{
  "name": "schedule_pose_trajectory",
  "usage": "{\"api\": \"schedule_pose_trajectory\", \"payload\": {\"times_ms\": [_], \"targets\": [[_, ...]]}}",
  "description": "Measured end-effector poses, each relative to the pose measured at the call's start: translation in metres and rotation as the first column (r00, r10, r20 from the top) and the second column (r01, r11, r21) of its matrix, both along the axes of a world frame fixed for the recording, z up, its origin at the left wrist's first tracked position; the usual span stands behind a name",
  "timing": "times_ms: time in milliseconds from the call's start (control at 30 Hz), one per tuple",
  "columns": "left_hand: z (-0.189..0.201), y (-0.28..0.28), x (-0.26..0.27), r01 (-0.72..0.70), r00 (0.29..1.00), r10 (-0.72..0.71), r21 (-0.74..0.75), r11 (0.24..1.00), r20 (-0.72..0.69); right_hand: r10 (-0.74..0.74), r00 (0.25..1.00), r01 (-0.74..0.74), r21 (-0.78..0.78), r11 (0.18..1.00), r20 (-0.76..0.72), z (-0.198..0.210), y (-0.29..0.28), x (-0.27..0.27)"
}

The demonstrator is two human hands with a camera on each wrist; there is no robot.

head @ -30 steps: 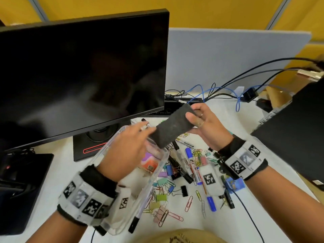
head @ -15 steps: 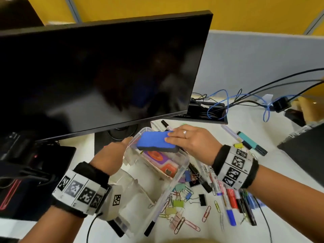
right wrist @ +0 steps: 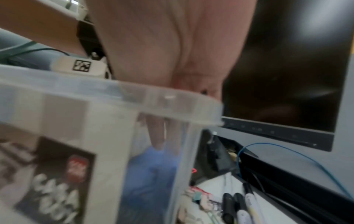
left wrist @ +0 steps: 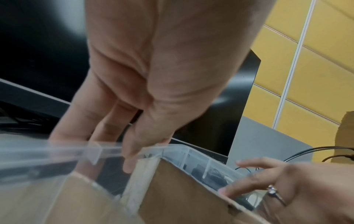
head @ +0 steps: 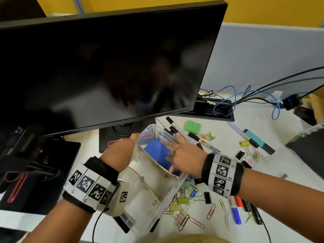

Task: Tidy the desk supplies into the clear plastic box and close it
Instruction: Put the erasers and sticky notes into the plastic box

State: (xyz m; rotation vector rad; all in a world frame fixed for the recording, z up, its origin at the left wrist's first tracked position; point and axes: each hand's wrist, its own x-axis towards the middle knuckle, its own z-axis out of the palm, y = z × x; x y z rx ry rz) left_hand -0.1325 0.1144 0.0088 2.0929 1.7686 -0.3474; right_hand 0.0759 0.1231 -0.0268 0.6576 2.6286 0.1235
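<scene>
Clear plastic box [head: 172,187] is steadied in front of the monitor [head: 105,67], gripped at its far rim by the left hand [head: 117,153], thumb hooked inside the wall, probably so it cannot slide. Inside its far compartment the blue eraser [head: 156,149] is pressed down flat by the right hand [head: 182,159], fingers spread and straight, apparently to seat it low enough for a lid. To the right of the box, paper clips [head: 191,220], binder clips [head: 205,197] and markers [head: 235,210] are left scattered; plenty remains unpacked.
</scene>
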Motion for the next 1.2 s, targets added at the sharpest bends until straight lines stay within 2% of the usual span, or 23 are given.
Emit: {"api": "schedule_pose_trajectory", "payload": {"times_ms": [67, 167, 233, 267, 300, 333, 367, 400, 433, 467, 500, 533, 567, 600, 733, 833, 900, 967, 1000, 1067, 1100, 1133, 1200], "targets": [[-0.004, 0.000, 0.002, 0.018, 0.999, -0.017, 0.008, 1.000, -0.028, -0.046, 0.995, 0.052, -0.069, 0.996, 0.090, -0.002, 0.008, 0.003], [-0.004, 0.000, 0.006, 0.075, 0.990, -0.073, 0.011, 0.997, -0.121, -0.067, 0.997, 0.073, -0.120, 0.990, 0.050, -0.005, 0.012, 0.005], [-0.003, -0.005, 0.009, 0.128, 0.984, -0.132, -0.040, 0.991, -0.118, -0.156, 0.976, 0.106, -0.297, 0.949, -0.149, 0.003, 0.013, 0.009], [0.000, -0.006, 0.010, 0.128, 0.986, -0.132, -0.045, 0.991, -0.100, -0.272, 0.909, 0.131, -0.402, 0.906, -0.316, 0.010, 0.016, 0.013], [0.000, -0.005, 0.010, 0.122, 0.986, -0.126, -0.048, 0.991, -0.110, -0.421, 0.748, 0.175, -0.460, 0.871, -0.513, 0.010, 0.023, 0.019], [0.001, -0.005, 0.010, 0.103, 0.983, -0.106, -0.033, 0.994, -0.149, -0.552, 0.492, 0.251, -0.498, 0.830, -0.673, 0.009, 0.034, 0.027], [-0.001, -0.003, 0.008, 0.082, 0.983, -0.082, -0.002, 0.997, -0.164, -0.615, 0.231, 0.340, -0.530, 0.777, -0.754, 0.002, 0.047, 0.036], [-0.004, -0.002, 0.007, 0.057, 0.988, -0.055, 0.014, 0.998, -0.144, -0.643, 0.062, 0.439, -0.557, 0.705, -0.764, -0.010, 0.061, 0.046], [-0.006, -0.002, 0.007, 0.035, 0.992, -0.032, 0.022, 0.999, -0.123, -0.687, 0.034, 0.537, -0.567, 0.625, -0.726, -0.023, 0.074, 0.054], [-0.008, -0.001, 0.007, 0.022, 0.993, -0.019, 0.025, 0.999, -0.113, -0.759, 0.111, 0.626, -0.548, 0.555, -0.641, -0.036, 0.086, 0.060], [-0.006, 0.000, 0.009, 0.007, 0.993, -0.004, 0.022, 1.000, -0.115, -0.829, 0.231, 0.696, -0.509, 0.507, -0.509, -0.050, 0.096, 0.064], [-0.006, 0.000, 0.009, -0.002, 0.994, 0.005, 0.024, 1.000, -0.105, -0.863, 0.335, 0.744, -0.456, 0.489, -0.379, -0.062, 0.102, 0.067], [-0.008, -0.001, 0.009, 0.021, 0.995, -0.017, 0.034, 0.999, -0.102, -0.870, 0.400, 0.771, -0.408, 0.489, -0.287, -0.070, 0.105, 0.069], [-0.008, -0.003, 0.008, 0.033, 0.995, -0.029, 0.041, 0.999, -0.097, -0.874, 0.420, 0.777, -0.400, 0.485, -0.245, -0.076, 0.108, 0.070], [-0.008, -0.002, 0.003, 0.015, 0.998, -0.012, 0.054, 0.998, -0.057, -0.874, 0.393, 0.768, -0.422, 0.482, -0.285, -0.075, 0.110, 0.074], [-0.008, -0.003, -0.002, 0.025, 1.000, -0.025, 0.024, 0.999, -0.012, -0.830, 0.335, 0.740, -0.420, 0.525, -0.446, -0.044, 0.092, 0.078], [-0.012, -0.003, -0.005, 0.036, 0.999, -0.036, 0.032, 0.999, -0.017, -0.774, 0.229, 0.637, -0.511, 0.578, -0.590, -0.011, 0.076, 0.076], [-0.017, -0.002, -0.007, 0.050, 0.999, -0.050, 0.048, 0.998, 0.002, -0.705, 0.172, 0.424, -0.594, 0.684, -0.688, 0.026, 0.055, 0.060], [-0.019, -0.002, -0.008, 0.054, 0.998, -0.055, 0.049, 0.997, 0.009, -0.678, 0.205, 0.312, -0.609, 0.729, -0.706, 0.042, 0.046, 0.048], [-0.023, 0.001, -0.009, 0.051, 0.999, -0.052, 0.026, 0.998, 0.015, -0.587, 0.402, 0.195, -0.561, 0.805, -0.702, 0.058, 0.032, 0.022], [-0.024, 0.001, -0.010, 0.047, 0.998, -0.047, 0.019, 0.999, 0.030, -0.527, 0.512, 0.196, -0.505, 0.841, -0.678, 0.059, 0.027, 0.009], [-0.024, 0.002, -0.010, 0.046, 0.998, -0.047, 0.014, 0.999, 0.042, -0.484, 0.585, 0.228, -0.440, 0.868, -0.651, 0.057, 0.024, -0.003], [-0.019, 0.001, -0.007, 0.055, 0.998, -0.056, 0.018, 0.998, 0.043, -0.397, 0.675, 0.276, -0.285, 0.918, -0.623, 0.047, 0.023, -0.017]]}}
